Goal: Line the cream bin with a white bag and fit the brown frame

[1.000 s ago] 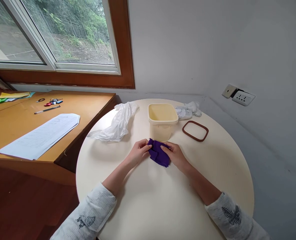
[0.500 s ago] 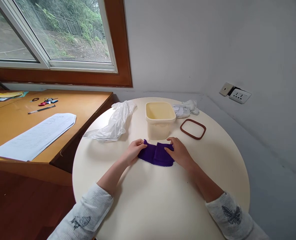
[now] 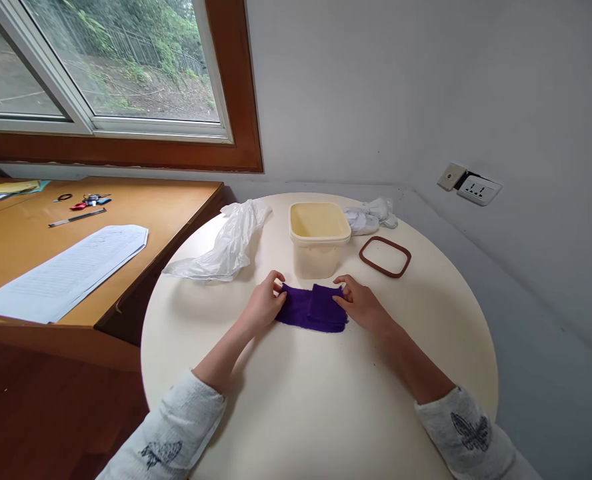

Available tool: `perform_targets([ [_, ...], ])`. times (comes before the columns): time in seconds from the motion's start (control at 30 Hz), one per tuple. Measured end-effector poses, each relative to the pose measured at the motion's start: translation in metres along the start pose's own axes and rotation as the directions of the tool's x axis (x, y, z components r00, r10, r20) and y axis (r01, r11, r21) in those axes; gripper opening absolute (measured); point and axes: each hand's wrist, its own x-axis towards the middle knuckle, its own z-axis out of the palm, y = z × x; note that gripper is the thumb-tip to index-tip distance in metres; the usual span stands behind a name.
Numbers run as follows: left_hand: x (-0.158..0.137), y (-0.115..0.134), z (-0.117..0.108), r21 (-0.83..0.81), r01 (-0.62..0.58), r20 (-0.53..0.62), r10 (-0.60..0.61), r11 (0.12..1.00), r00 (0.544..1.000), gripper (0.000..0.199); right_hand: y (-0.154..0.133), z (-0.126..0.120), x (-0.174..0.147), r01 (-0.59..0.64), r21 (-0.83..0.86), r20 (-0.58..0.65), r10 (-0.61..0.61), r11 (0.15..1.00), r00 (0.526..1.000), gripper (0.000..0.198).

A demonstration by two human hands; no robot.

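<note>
A purple cloth (image 3: 313, 309) lies on the round white table (image 3: 321, 400), with its right part folded over in layers. My left hand (image 3: 267, 300) pinches the cloth's left upper corner between thumb and fingers. At the opposite end, my right hand (image 3: 360, 301) grips the right upper edge the same way. Just behind the cloth stands a cream plastic tub (image 3: 317, 257) without a lid on it. A brown rectangular ring (image 3: 385, 257) rests to the right of the tub.
A crumpled clear plastic bag (image 3: 226, 247) lies left of the tub, and another bag with pale contents (image 3: 369, 219) sits behind it on the right. On the wooden desk (image 3: 176, 200) are papers (image 3: 71, 270), a pen (image 3: 77, 217) and keys (image 3: 92, 200).
My left hand has shifted slightly left and its grip on the cloth's corner has changed. The cloth's left part now lies flatter and straighter. My right hand has barely moved.
</note>
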Motion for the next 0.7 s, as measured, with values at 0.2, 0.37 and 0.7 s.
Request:
perform_targets([
  [0.2,0.0,0.0,-0.004,-0.018,-0.023,0.01,0.024,1.0,1.0,0.017,0.0,-0.004,0.001,0.013,0.078,-0.074,-0.007,0.997,0.997,0.016],
  [0.37,0.001,0.002,-0.005,0.026,-0.031,0.017,0.03,0.999,0.999,0.019,0.004,-0.007,0.004,-0.002,0.016,-0.106,0.003,1.0,0.994,0.02],
  [0.7,0.003,-0.003,-0.005,0.075,-0.062,-0.029,0.065,0.995,0.997,0.023,0.011,-0.018,0.003,-0.018,-0.059,-0.163,0.008,0.998,0.987,0.028],
])
